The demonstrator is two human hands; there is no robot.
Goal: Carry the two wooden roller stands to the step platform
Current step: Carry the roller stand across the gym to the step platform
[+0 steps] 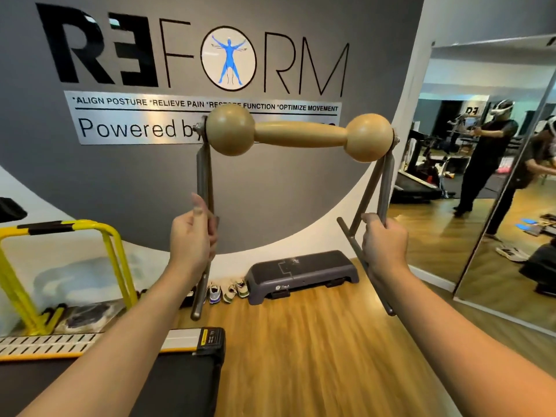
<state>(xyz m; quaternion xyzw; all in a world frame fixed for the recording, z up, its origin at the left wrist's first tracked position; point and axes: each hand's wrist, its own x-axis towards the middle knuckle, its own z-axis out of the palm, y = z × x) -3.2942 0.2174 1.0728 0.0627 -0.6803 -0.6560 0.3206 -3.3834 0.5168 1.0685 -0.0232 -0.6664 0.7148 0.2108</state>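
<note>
Head view: left hand (192, 239) and right hand (383, 245) grip the roller stand (299, 134) legs (roller lying level, left-right).

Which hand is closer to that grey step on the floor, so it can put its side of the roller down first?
Probably the right hand. It grips the roller stand by its right leg, and the step platform lies below, between the hands but nearer the right one. The left hand, gripping the left leg, is farther away.

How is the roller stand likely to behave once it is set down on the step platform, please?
The roller stand probably handles stiffly: its metal legs hold their shape in the left hand and right hand. It looks top-heavy, with the thick wooden roller mounted high. It may tip on the step platform unless both feet sit flat.
</note>
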